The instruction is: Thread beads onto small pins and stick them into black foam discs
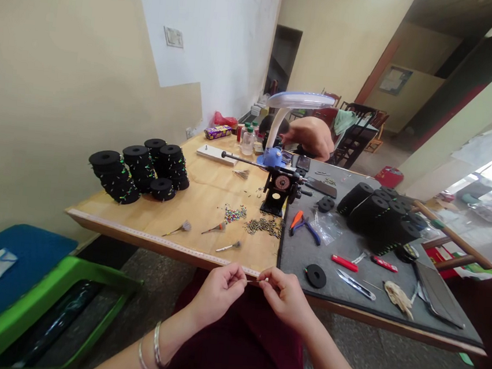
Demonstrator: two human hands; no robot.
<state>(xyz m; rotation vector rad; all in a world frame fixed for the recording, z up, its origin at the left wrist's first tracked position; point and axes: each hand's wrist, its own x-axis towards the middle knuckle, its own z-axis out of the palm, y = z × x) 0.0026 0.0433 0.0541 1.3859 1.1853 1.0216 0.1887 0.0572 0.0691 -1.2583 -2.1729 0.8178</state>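
Note:
Just in front of the table's near edge, my left hand (222,291) and my right hand (286,296) face each other, both closed in a pinch. A short, thin thread-like piece (253,281) spans the small gap between the fingertips; it is too fine to make out clearly. Beyond my hands lie a heap of small dark metal pieces (264,227), a pile of coloured beads (235,213) and several small bundles of thin strands, one a grey-tipped bundle (234,244). A black foam spool (316,276) rests flat to the right of my right hand.
A black clamp device (277,190) with a long rod stands mid-table before a blue lamp (272,156). Stacked black spools (110,174) stand left, more spools (369,211) right. Pliers (305,228), a red-handled knife (344,263) and scissors (356,284) lie on the grey mat. Another person (311,136) bends beyond.

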